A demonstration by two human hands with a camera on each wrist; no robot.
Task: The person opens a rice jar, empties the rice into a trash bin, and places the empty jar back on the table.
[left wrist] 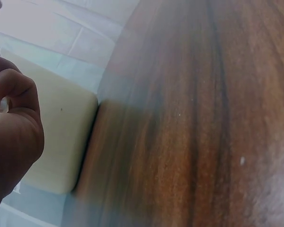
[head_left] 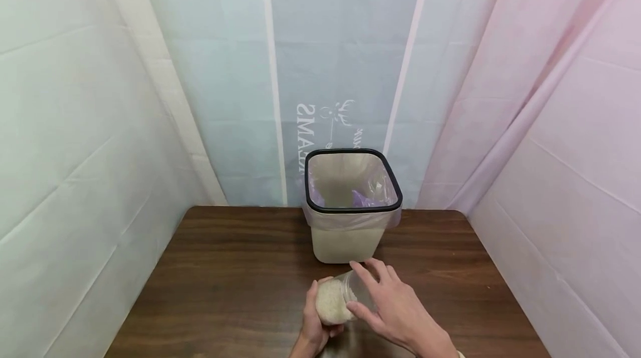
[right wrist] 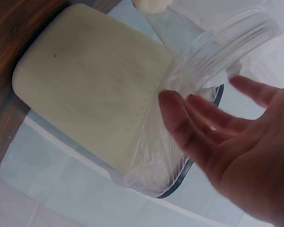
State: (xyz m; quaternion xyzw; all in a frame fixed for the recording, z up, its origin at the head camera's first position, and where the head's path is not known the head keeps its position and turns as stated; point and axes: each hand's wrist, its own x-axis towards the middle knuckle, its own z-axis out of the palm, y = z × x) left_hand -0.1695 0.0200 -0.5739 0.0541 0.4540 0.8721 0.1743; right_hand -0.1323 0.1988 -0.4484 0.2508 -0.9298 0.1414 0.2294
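Tilted on its side, a clear jar [head_left: 333,302] holding white grains rests in my left hand [head_left: 311,322], whose fingers curl round it. Its threaded rim [right wrist: 236,45] faces right, toward my right hand [head_left: 398,310]. Thumb and fingers of my right hand [right wrist: 246,142] are spread apart beside the clear end of the jar; whether a fingertip touches it is hard to tell. In the left wrist view my left hand [left wrist: 14,123] has bent fingers at the left edge, with most of the jar out of frame.
A cream bin [head_left: 345,241] with a black rim and a thin translucent liner stands just beyond the hands, on the dark wooden table [head_left: 235,269]. Purple plastic shows inside it. Pale cloth curtains [head_left: 345,40] enclose the back and both sides.
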